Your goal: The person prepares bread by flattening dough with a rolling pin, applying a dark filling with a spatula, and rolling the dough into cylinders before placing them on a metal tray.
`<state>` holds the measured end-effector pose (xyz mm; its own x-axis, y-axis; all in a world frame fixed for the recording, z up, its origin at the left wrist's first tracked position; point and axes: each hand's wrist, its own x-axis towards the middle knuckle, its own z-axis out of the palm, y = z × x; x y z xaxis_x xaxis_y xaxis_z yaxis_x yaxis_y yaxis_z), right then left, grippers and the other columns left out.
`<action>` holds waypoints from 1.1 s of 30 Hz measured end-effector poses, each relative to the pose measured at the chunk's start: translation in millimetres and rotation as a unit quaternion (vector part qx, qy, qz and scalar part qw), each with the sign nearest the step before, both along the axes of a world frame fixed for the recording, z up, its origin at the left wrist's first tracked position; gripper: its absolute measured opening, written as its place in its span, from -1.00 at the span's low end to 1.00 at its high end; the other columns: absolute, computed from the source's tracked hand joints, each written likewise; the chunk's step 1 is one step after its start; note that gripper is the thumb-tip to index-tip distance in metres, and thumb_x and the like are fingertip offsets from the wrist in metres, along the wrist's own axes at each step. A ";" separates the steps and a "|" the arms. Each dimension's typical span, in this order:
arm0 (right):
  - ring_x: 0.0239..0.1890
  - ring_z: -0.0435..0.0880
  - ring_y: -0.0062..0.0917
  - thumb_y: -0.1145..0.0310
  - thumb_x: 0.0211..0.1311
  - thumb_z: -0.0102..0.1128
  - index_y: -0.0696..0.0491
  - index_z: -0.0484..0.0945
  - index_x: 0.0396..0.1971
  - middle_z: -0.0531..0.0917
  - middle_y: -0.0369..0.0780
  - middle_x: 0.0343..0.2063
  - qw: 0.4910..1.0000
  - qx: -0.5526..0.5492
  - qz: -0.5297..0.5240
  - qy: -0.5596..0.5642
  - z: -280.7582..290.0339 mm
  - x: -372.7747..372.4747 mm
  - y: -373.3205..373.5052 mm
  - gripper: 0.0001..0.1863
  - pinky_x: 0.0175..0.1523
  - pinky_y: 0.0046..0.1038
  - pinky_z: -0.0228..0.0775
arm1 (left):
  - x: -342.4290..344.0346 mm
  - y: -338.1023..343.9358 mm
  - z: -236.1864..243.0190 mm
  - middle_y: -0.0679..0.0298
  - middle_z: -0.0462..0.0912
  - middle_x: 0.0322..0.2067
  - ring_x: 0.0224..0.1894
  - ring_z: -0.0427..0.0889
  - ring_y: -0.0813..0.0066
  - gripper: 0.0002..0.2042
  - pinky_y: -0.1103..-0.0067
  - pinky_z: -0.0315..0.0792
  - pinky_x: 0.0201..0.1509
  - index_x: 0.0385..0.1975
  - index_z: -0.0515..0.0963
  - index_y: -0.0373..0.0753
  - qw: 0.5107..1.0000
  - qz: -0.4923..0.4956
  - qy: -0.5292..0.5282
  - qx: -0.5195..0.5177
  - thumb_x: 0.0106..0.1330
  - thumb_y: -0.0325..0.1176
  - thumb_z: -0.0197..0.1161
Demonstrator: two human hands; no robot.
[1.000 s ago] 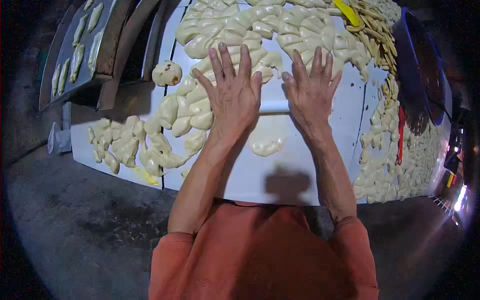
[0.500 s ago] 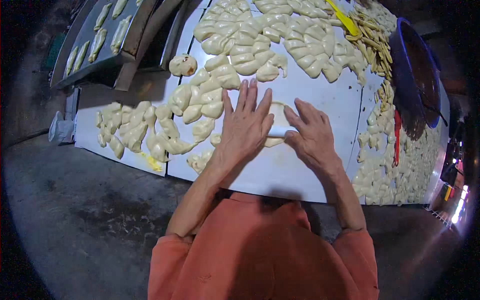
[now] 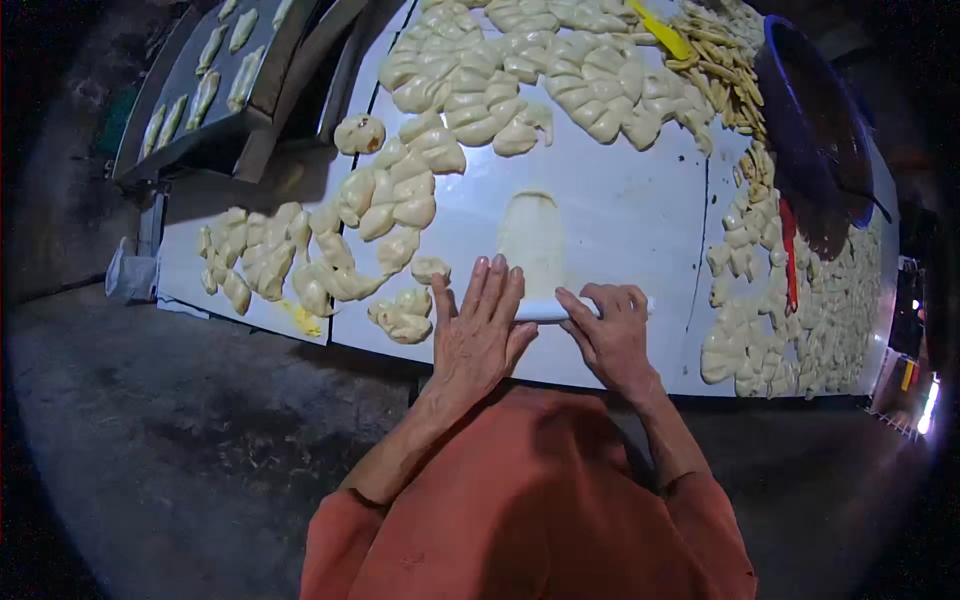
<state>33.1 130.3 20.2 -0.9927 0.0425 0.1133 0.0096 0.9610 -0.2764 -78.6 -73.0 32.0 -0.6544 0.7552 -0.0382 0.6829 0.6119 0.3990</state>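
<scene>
A flattened, oblong sheet of pale dough (image 3: 532,240) lies on the white tabletop in front of me. Across its near end rests a white rolling pin (image 3: 542,311). My left hand (image 3: 476,328) lies over the pin's left end, fingers stretched out and pointing away from me. At the right end, my right hand (image 3: 612,332) has its fingers curled over the pin, and the pin's tip shows just past them. Small dough pieces (image 3: 402,315) sit close to the left hand, with a lone lump (image 3: 430,269) just beyond them.
Joined dough portions (image 3: 470,90) spread over the table's far side, others (image 3: 265,250) at left. A metal rack with trays (image 3: 200,130) stands far left. To the right are a dark blue tub (image 3: 815,120), a yellow scraper (image 3: 662,32), a red-handled tool (image 3: 789,255) and many small dough pieces (image 3: 830,310).
Both hands have come toward me with the rolling pin, down to the near part of the table. The dough sheet now shows uncovered beyond them. My right fingers have curled in more.
</scene>
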 end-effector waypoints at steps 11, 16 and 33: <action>0.17 0.53 -0.22 0.07 0.30 0.27 -0.05 0.48 0.33 0.48 -0.02 0.26 0.992 0.067 -0.067 0.084 0.4 -119.0 45.9 -0.38 0.22 -0.16 0.33 | -118.4 64.0 -12.4 -0.01 0.09 0.53 0.59 -0.01 0.04 -0.35 -0.37 -0.33 0.46 0.45 0.29 -0.15 0.993 0.023 0.113 -0.005 0.49 0.10 0.03; -0.02 0.64 -0.22 0.04 0.16 0.40 0.04 0.61 0.11 0.66 -0.11 -0.01 0.999 -0.035 0.019 0.022 11.2 -129.6 58.1 -0.43 0.05 -0.18 0.43 | -160.1 83.0 -32.3 -0.13 0.08 0.51 0.58 -0.05 -0.15 -0.35 -0.36 -0.34 0.46 0.51 0.18 -0.14 0.985 0.042 0.159 0.045 0.53 0.06 0.00; -0.11 0.60 -0.23 0.15 0.18 0.44 0.09 0.59 0.03 0.63 -0.13 -0.13 0.958 -0.154 -0.214 0.111 8.6 -164.1 25.3 -0.52 -0.03 -0.13 0.38 | -214.7 76.2 -7.8 -0.05 0.38 0.36 0.49 0.20 -0.12 -0.65 -0.27 -0.18 0.50 0.18 0.59 -0.02 0.992 -0.028 0.039 0.116 0.40 -0.33 0.23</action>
<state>-131.0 155.6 28.7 -0.8297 0.5054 0.2368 0.2926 0.7552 -0.5866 -293.2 3.2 24.2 -0.6060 0.7722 0.1909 0.7472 0.4703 0.4696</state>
